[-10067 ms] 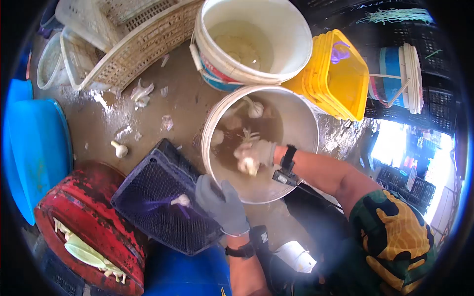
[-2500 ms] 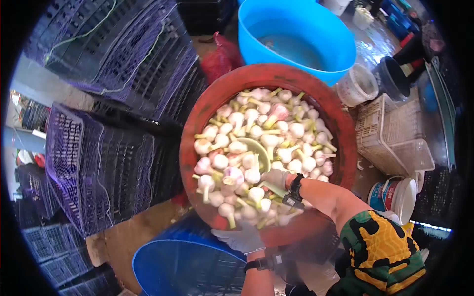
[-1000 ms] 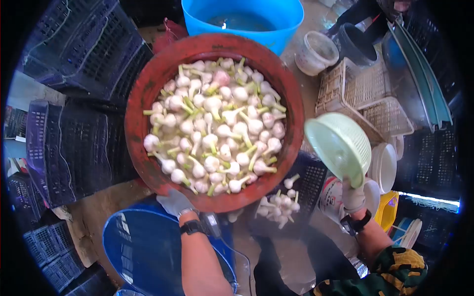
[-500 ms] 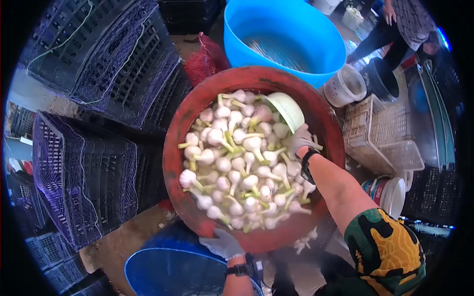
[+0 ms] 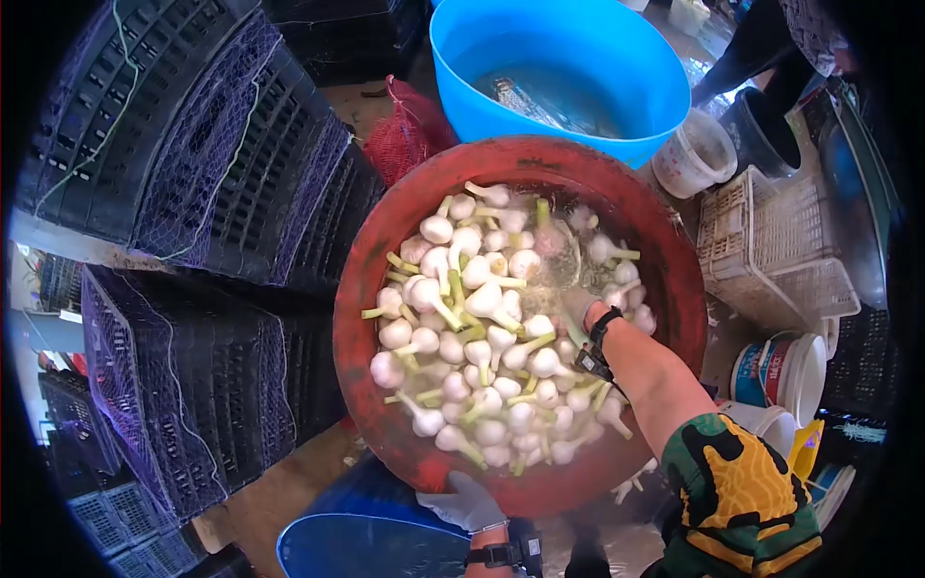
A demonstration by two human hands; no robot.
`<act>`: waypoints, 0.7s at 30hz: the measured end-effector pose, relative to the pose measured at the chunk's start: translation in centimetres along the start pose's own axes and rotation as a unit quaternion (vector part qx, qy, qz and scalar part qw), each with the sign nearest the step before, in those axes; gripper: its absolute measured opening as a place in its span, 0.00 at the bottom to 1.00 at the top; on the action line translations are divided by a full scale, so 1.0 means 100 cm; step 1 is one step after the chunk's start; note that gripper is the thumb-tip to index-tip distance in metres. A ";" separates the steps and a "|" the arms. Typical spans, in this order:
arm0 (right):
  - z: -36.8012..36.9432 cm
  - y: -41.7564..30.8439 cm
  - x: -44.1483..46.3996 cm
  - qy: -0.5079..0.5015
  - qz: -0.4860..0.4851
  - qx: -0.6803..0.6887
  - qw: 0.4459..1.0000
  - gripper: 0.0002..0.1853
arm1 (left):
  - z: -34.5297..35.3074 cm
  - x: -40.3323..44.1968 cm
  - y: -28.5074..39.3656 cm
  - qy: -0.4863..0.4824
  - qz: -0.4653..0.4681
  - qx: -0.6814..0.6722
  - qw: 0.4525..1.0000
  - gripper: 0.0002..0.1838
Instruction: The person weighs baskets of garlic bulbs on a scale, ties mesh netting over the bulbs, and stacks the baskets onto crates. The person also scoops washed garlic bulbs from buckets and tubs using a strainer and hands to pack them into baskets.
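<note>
A round red tub (image 5: 371,405) holds water and many garlic bulbs (image 5: 487,301) with cut green stems. My right hand (image 5: 581,306), gloved, is partly under water at the tub's right side. Its fingers are closed on a pale green colander (image 5: 576,333), which is mostly sunk and hidden by cloudy water and bulbs. Loose garlic floats on both sides of it. At the tub's near edge, my gloved left hand (image 5: 464,503) grips the rim, thumb uppermost, fingers along the outer side.
Black crates (image 5: 183,385) with purple netting are stacked at left. A light blue tub (image 5: 568,140) with some water stands behind, beside a red mesh bag (image 5: 409,130). A dark blue barrel (image 5: 366,539) is below. Buckets (image 5: 696,159) and white crates (image 5: 727,231) line the right; a person stands beyond.
My right hand has pushed the colander down into the water, from raised at the far right side to mostly sunk. Bulbs there have parted. My left hand stays on the rim.
</note>
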State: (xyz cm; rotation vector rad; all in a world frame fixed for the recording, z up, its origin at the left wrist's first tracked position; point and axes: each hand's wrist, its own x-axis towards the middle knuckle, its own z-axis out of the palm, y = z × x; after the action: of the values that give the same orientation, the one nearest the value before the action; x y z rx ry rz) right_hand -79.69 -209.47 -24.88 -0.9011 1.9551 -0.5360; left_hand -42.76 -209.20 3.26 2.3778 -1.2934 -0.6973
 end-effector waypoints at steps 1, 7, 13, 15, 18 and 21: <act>0.007 0.005 0.005 0.018 -0.031 0.024 0.999 0.11 | -0.004 -0.004 0.016 0.005 -0.033 0.013 0.999 0.32; -0.048 -0.119 -0.091 -0.080 0.221 0.550 0.801 0.14 | -0.002 -0.003 0.008 0.012 -0.011 0.028 0.999 0.30; -0.054 -0.138 -0.126 -0.094 0.150 0.529 0.830 0.16 | 0.004 -0.003 -0.002 0.056 0.044 0.014 0.997 0.31; -0.057 -0.150 -0.143 -0.081 0.108 0.515 0.847 0.16 | 0.004 -0.001 -0.005 0.050 0.042 0.016 0.998 0.30; -0.062 -0.163 -0.175 -0.077 0.034 0.558 0.826 0.15 | -0.001 -0.002 0.004 0.032 0.027 0.008 0.999 0.28; -0.069 -0.159 -0.209 -0.078 0.001 0.534 0.842 0.15 | -0.002 -0.003 -0.006 0.038 0.085 -0.012 0.996 0.27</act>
State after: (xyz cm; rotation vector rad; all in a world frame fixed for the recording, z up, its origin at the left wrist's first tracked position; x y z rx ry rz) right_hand -72.52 -203.52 0.66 -0.1927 1.1773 -1.3154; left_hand -42.36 -208.61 3.20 2.2198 -1.4259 -0.5624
